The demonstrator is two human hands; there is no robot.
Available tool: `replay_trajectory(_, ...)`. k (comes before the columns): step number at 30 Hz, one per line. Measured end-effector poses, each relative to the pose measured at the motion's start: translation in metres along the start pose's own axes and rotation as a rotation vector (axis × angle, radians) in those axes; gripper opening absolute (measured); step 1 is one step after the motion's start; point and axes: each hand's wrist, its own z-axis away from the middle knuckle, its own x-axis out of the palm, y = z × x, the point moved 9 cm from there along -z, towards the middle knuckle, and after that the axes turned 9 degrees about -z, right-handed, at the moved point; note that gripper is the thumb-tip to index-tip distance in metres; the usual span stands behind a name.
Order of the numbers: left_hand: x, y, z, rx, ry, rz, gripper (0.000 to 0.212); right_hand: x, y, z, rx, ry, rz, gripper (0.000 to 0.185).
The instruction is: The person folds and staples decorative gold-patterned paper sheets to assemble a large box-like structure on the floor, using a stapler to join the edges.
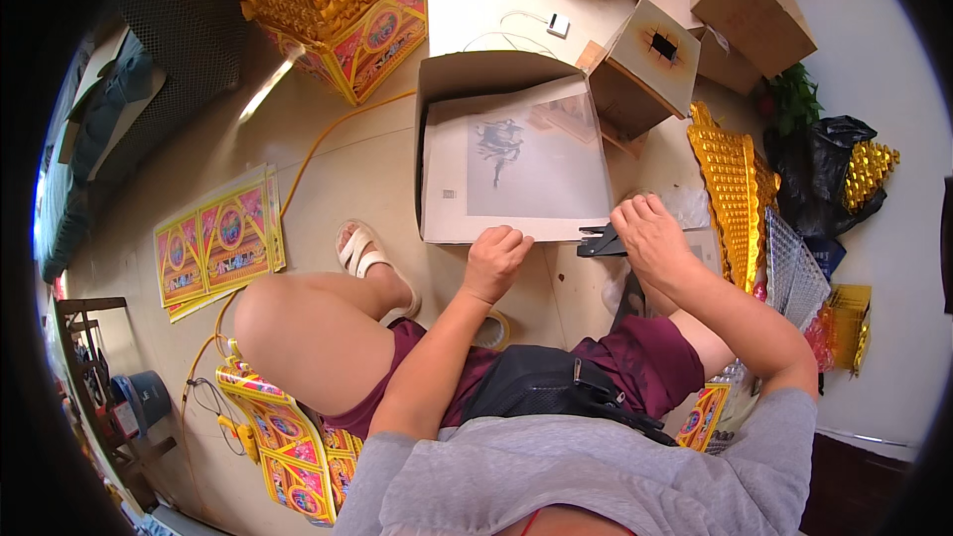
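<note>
Before me stands a cardboard box (514, 230) with a tall back wall. Across its top lies a clear sheet with a grey ink-style figure print (500, 145). My left hand (497, 257) pinches the near edge of the box, fingers curled over it. In my right hand (649, 234) is a black stapler (601, 241), its jaws at the box's near right corner. Whether the jaws touch the cardboard cannot be made out.
A gold-roofed paper house (387, 37) stands at the far left, near printed colour panels (223, 238). Beside the box's right side is a carton with a scorched square hole (642, 63). Gold embossed sheets (726, 193) lean at right. An orange cord (313, 145) crosses the floor; a tape roll (493, 329) lies between my legs.
</note>
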Motion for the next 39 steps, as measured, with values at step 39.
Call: replay_trajectory(39, 0.011, 0.003, 0.000, -0.041, 0.026, 0.107, 0.014, 0.039, -0.008, -0.015, -0.277, -0.239, 0.354, 0.015)
